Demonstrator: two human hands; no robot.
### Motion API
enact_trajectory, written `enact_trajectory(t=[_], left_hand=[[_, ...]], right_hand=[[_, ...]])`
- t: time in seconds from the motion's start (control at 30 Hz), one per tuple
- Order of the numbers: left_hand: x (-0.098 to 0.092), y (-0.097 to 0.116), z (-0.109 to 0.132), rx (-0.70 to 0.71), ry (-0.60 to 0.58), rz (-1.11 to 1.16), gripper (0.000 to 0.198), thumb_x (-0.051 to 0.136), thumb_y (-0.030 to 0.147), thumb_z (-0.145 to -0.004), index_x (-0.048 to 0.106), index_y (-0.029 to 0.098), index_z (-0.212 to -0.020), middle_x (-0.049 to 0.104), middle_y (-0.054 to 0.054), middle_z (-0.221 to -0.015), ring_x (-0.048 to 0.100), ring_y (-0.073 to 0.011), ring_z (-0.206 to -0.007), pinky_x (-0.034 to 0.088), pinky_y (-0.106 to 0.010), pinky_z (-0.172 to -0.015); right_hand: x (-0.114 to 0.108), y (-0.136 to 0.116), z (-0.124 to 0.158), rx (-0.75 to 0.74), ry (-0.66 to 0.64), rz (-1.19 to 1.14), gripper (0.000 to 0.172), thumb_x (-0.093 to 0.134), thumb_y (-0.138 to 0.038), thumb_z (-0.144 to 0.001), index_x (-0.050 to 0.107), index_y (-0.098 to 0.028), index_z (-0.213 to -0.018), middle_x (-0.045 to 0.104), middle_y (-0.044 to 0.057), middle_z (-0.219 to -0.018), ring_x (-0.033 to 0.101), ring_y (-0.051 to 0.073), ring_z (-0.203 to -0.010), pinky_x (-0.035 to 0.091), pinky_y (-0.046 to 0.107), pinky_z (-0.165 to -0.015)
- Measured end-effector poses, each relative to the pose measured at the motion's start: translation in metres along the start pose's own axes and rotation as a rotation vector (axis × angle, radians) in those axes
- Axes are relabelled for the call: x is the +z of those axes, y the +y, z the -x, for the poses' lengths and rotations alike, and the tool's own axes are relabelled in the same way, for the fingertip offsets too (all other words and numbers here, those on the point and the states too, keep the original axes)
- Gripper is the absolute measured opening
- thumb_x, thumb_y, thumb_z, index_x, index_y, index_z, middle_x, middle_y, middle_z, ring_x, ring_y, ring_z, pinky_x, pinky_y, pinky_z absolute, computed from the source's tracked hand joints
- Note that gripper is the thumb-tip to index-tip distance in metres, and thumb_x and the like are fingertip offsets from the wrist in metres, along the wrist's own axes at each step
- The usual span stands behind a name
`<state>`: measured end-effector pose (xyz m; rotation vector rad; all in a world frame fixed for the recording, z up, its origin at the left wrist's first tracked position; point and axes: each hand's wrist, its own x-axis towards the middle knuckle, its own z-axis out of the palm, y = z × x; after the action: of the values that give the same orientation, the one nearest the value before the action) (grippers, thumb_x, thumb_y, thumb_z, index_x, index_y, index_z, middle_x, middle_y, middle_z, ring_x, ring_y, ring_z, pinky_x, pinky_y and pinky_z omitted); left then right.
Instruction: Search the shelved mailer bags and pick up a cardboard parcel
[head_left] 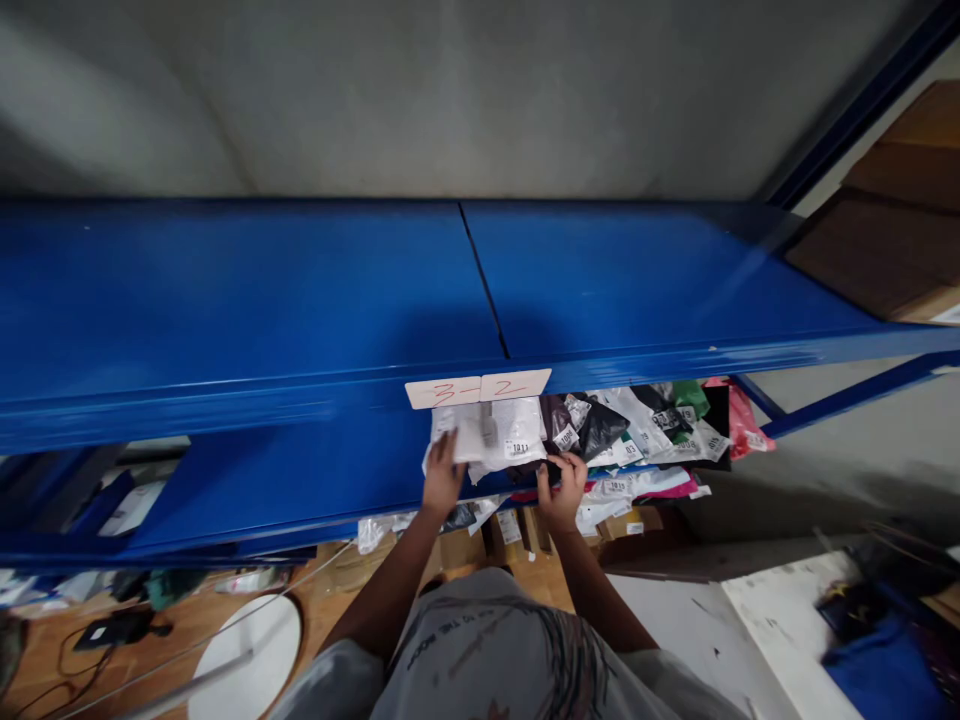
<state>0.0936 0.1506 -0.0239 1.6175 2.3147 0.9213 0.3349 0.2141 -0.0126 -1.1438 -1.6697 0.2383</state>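
Observation:
A white parcel bag (pixel 514 432) with a label reading 1011 lies at the left end of a row of packages on the lower blue shelf (pixel 300 470). My left hand (pixel 444 475) grips its left side, the fingers over the top and slightly blurred. At the bag's lower right corner, my right hand (pixel 564 490) has thumb and forefinger bent around the edge. Dark plastic bags (pixel 602 428) with numbered labels sit just right of the white one. A grey-white bag (pixel 637 420) lies beyond them.
Above my hands, the upper blue shelf (pixel 225 290) juts out, with a card marked 3-2 (pixel 480 388) on its edge. Cardboard boxes (pixel 885 230) stand at its right end. More bags (pixel 622 487) fill a lower level. A round white stool top (pixel 247 655) is at lower left.

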Motion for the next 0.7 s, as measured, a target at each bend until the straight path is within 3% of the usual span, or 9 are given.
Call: enact_trajectory(t=[0.1,0.17,0.3,0.43,0.53,0.7], left_hand=[[0.020,0.028,0.008,-0.036,-0.043,-0.102,0.085,0.063,0.049,-0.082,0.031,0.024,-0.157,0.034,-0.013,-0.163,0.031,-0.0404,-0.144,0.031,-0.056,-0.114],[0.020,0.027,0.010,-0.081,-0.029,-0.108,0.099,0.071,0.052,-0.074,0.027,0.025,-0.158,0.036,-0.014,-0.161,0.036,-0.0411,-0.140,0.033,-0.055,-0.112],[0.007,-0.008,0.001,-0.042,-0.121,-0.020,0.104,0.077,0.057,-0.066,0.034,0.024,-0.155,0.034,-0.017,-0.159,0.034,-0.0398,-0.142,0.031,-0.053,-0.114],[-0.001,-0.043,-0.004,0.057,-0.244,0.197,0.103,0.077,0.056,-0.069,0.031,0.025,-0.156,0.028,-0.015,-0.163,0.027,-0.0344,-0.149,0.026,-0.048,-0.121],[-0.005,-0.053,0.024,0.054,-0.129,0.344,0.091,0.069,0.056,-0.078,0.033,0.023,-0.154,0.031,-0.016,-0.161,0.028,-0.0315,-0.149,0.027,-0.049,-0.121],[-0.019,-0.067,0.117,-0.069,0.135,0.354,0.066,0.062,0.041,-0.085,0.045,0.019,-0.145,0.048,-0.018,-0.142,0.049,-0.0267,-0.133,0.042,-0.044,-0.111]], right_hand=[[0.001,-0.007,0.001,0.006,-0.067,-0.051,0.021,0.058,-0.024,-0.091,0.064,-0.018,-0.110,0.053,0.013,-0.116,0.053,0.025,-0.114,0.046,0.050,-0.102],[-0.001,-0.010,0.003,0.001,-0.099,-0.066,0.022,0.058,-0.023,-0.091,0.063,-0.018,-0.111,0.053,0.013,-0.117,0.053,0.025,-0.116,0.046,0.050,-0.102],[-0.004,-0.016,0.002,-0.032,-0.118,-0.062,0.021,0.058,-0.021,-0.091,0.063,-0.019,-0.111,0.055,0.013,-0.117,0.054,0.025,-0.115,0.048,0.050,-0.101],[0.014,-0.041,-0.013,-0.099,-0.153,-0.107,0.021,0.059,-0.021,-0.090,0.063,-0.019,-0.110,0.057,0.012,-0.116,0.057,0.025,-0.114,0.050,0.048,-0.099],[0.036,-0.072,-0.029,-0.220,-0.271,-0.198,0.021,0.060,-0.020,-0.089,0.064,-0.019,-0.110,0.059,0.012,-0.117,0.059,0.025,-0.114,0.051,0.047,-0.097],[0.071,-0.116,-0.034,-0.469,-0.328,-0.450,0.020,0.068,-0.017,-0.084,0.068,-0.018,-0.104,0.066,0.013,-0.110,0.063,0.026,-0.107,0.053,0.046,-0.093]])
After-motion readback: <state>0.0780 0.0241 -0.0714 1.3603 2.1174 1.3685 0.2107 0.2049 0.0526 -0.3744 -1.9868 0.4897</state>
